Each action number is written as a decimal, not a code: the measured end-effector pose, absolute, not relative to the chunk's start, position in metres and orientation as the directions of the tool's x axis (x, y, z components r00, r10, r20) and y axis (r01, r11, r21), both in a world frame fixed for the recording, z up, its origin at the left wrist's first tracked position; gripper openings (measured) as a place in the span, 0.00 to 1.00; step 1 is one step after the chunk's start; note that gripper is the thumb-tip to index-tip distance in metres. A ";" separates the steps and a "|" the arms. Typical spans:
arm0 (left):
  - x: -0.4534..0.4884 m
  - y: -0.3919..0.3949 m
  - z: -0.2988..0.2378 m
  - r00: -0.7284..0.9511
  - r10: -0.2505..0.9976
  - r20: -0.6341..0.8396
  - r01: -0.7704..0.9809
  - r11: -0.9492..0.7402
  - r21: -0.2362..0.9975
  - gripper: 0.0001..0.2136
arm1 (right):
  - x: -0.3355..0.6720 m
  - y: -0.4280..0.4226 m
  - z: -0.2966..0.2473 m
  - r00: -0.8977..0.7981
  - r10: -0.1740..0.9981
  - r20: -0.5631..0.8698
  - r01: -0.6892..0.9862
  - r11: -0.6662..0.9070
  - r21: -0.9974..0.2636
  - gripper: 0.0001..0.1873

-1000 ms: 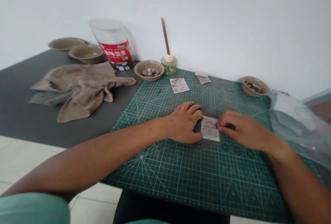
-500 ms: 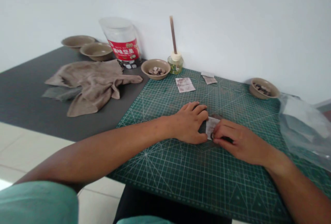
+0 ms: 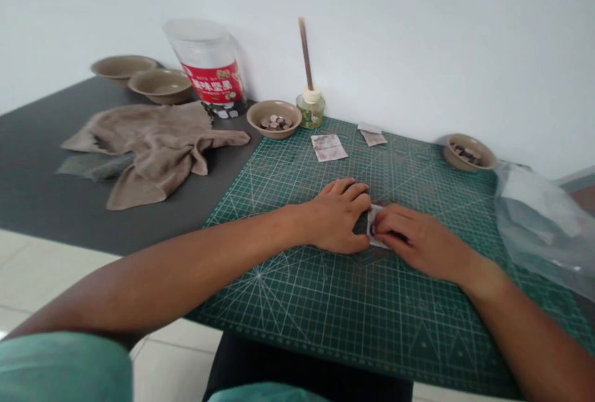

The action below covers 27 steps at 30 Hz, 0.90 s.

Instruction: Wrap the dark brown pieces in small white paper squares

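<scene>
Paper packet [image 3: 376, 216] lay near the middle of the green cutting mat [image 3: 297, 309], partly folded, between both hands. The right hand [image 3: 413, 242] pressed down on it, fingers together; the left hand [image 3: 335, 216] stood against its edge, fingers together, any grip hidden. Unfolded, a stained paper square [image 3: 328, 147] and another [image 3: 372, 137] lay toward the mat's far edge.

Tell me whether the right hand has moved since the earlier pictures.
Yes: the right hand has shifted left, farther from the small round tan bowl on the green cutting mat.
</scene>
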State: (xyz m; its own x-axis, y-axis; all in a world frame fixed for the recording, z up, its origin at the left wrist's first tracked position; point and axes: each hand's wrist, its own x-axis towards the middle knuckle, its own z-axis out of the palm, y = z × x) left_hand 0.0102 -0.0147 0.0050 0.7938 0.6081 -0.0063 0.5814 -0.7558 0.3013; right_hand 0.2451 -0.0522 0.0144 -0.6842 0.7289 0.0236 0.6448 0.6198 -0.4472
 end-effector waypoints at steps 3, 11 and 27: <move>0.010 -0.015 0.005 0.785 0.620 -0.021 0.596 -0.744 0.302 0.25 | 0.253 -0.041 0.016 -0.563 0.823 0.073 0.757 0.549 -0.353 0.05; 0.011 -0.015 0.002 0.793 0.609 0.002 0.584 -0.761 0.283 0.27 | 0.245 -0.051 0.017 -0.691 0.722 0.006 0.650 0.626 -0.431 0.07; 0.011 -0.015 0.004 0.785 0.620 0.001 0.594 -0.752 0.287 0.25 | 0.260 -0.038 0.018 -0.582 0.812 0.048 0.758 0.562 -0.331 0.04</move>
State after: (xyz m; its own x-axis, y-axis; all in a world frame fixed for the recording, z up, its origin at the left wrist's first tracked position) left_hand 0.0107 -0.0149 0.0037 0.7847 0.6198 0.0006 0.5937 -0.7519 0.2865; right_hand 0.2600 -0.0382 0.0176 -0.5819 0.8119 0.0477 0.7577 0.5625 -0.3309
